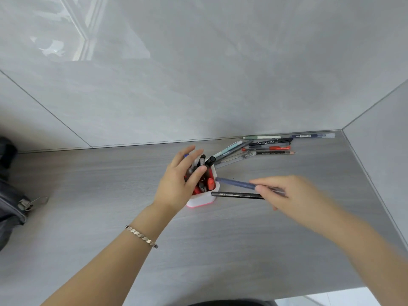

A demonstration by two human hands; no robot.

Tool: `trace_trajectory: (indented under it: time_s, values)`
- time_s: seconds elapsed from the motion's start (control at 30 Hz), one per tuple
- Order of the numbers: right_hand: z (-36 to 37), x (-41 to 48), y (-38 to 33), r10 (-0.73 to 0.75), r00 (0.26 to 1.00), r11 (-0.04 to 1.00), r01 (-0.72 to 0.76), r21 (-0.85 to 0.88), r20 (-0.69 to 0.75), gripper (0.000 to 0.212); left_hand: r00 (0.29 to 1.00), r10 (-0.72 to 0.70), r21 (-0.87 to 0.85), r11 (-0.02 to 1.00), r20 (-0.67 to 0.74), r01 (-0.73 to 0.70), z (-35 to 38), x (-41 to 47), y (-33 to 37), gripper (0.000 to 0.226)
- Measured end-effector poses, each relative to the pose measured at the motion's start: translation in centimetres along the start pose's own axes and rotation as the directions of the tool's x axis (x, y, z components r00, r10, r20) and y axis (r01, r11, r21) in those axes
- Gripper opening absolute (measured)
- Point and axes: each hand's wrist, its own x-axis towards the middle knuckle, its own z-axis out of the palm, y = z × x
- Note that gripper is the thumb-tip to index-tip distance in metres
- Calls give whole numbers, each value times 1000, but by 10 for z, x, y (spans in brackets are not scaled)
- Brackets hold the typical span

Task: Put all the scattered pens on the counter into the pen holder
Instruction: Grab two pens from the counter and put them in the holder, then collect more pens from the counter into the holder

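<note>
A white pen holder (202, 200) with a pink base stands mid-counter, holding several pens. My left hand (178, 180) rests over its top, fingers around the standing pens. My right hand (287, 193), blurred, grips two pens to the holder's right: a blue pen (236, 183) and a black pen (236, 194), both pointing left with their tips close to the holder. Several more pens lie scattered by the back wall, among them a red pen (273, 148), a black marker (270, 142), a light blue pen (227, 149) and a green-and-white pen (261, 137).
The grey wood-grain counter (110, 206) meets grey tiled walls at the back and right. A dark bag (11, 206) with a buckle strap lies at the left edge. The counter's front edge shows at the lower right.
</note>
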Motion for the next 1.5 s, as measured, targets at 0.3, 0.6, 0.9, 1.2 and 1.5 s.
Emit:
trace_trajectory:
  time_s: [0.3,0.6,0.9,1.2,1.5]
  values:
    - [26,54,-44,-123,977,968,79,-237,-177,21,991,-40,-171,983,128,62,-11,-11,-1,52]
    - [76,77,-46,-300,856,954,267,-136,-421,41,993,-72,-46,996,93,77,-10,-13,-4,102]
    - [65,86,-40,-148,988,966,133,220,52,62,991,-48,-41,998,127,53,-11,-12,-7,98]
    - [36,149,72,-116,979,936,52,-347,-166,32,980,-103,-22,994,171,108,-14,-11,-2,100]
    - [65,137,79,-127,979,645,204,-736,160,40,982,-110,-32,993,153,117,-13,-12,-5,96]
